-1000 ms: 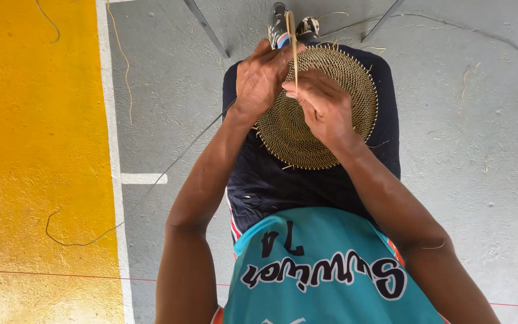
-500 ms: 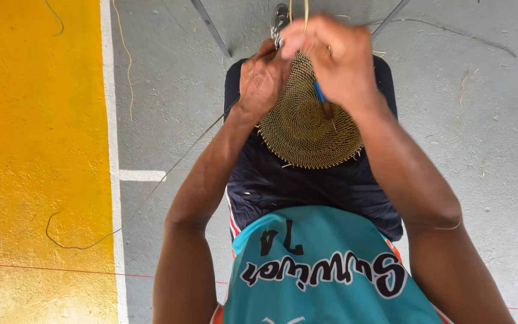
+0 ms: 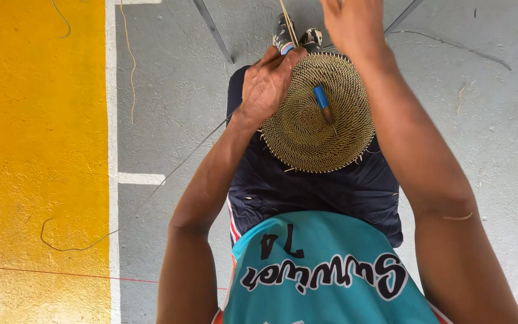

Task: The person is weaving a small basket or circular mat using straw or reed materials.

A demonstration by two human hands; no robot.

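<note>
Woven straw-coloured fibre forms a round, flat coiled disc (image 3: 316, 114) resting on the lap of a seated person in dark shorts (image 3: 313, 192) and a teal jersey (image 3: 325, 270). The left hand (image 3: 266, 84) pinches the disc's upper left rim, fingers closed on it. The right hand (image 3: 352, 21) is raised above the far edge, pulling a thin pale strand (image 3: 287, 21) taut; its grip is cut off by the frame, so I cannot tell how it closes. A blue-handled awl (image 3: 324, 105) lies stuck in the weave. The disc looks light, stiff yet slightly springy, and best held by its firm rim.
</note>
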